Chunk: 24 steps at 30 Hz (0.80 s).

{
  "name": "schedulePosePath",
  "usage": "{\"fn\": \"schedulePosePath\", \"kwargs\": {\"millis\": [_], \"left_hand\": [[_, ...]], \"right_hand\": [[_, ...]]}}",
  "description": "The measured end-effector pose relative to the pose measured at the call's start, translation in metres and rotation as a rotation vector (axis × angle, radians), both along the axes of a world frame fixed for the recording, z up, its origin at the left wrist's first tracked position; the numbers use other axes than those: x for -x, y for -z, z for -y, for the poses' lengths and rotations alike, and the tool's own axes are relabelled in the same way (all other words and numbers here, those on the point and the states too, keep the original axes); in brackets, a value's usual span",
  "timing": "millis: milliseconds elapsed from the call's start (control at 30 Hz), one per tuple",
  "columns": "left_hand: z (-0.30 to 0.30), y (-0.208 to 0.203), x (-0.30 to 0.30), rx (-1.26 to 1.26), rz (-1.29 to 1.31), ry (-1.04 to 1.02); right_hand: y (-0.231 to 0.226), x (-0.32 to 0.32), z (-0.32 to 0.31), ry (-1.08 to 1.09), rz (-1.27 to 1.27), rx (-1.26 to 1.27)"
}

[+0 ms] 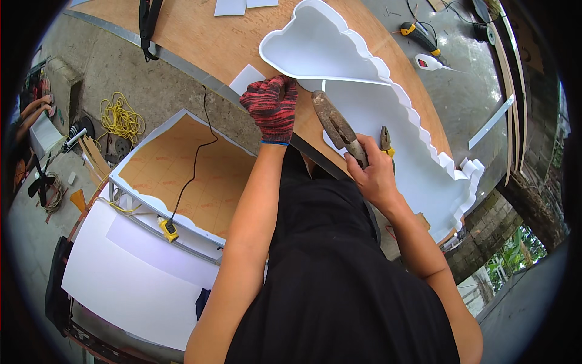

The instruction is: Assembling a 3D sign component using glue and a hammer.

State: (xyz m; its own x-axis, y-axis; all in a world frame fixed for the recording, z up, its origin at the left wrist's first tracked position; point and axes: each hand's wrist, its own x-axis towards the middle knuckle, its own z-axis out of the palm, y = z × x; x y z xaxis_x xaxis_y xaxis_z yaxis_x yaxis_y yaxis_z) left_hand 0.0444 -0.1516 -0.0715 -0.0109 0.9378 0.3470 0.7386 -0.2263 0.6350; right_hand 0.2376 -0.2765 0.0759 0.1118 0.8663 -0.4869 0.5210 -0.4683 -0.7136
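Observation:
My left hand (271, 108), in a red and black knit glove, is closed beside the rim of a white cloud-shaped panel (321, 45) with a raised, scalloped edge. Whatever its fingers pinch is too small or hidden to name. My bare right hand (379, 173) grips a worn, rusty metal hand tool (333, 121), its rounded end pointing up and away. That tool hangs over a second white scalloped panel (394, 133), which extends toward the right. Pliers (386, 141) with yellow on the handles lie on this panel, just beyond my right hand.
The plywood table (200, 36) has a metal edge and small white pieces (247, 79). To the right are a yellow and black tool (419, 37) and a white bottle (429, 62). At left, a framed board (182, 170) bears a yellow corded device (168, 230); yellow rope (121, 115) lies on the ground.

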Motion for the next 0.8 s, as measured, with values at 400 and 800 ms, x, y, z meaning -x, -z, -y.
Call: {"fn": "schedulePosePath", "kwargs": {"millis": [400, 800], "left_hand": [[0.003, 0.006, 0.001, 0.067, -0.065, 0.000], [0.003, 0.009, 0.004, 0.041, -0.071, -0.008]], "right_hand": [[0.031, 0.016, -0.027, -0.141, 0.038, -0.101], [0.035, 0.021, -0.031, -0.190, 0.065, -0.179]]}}
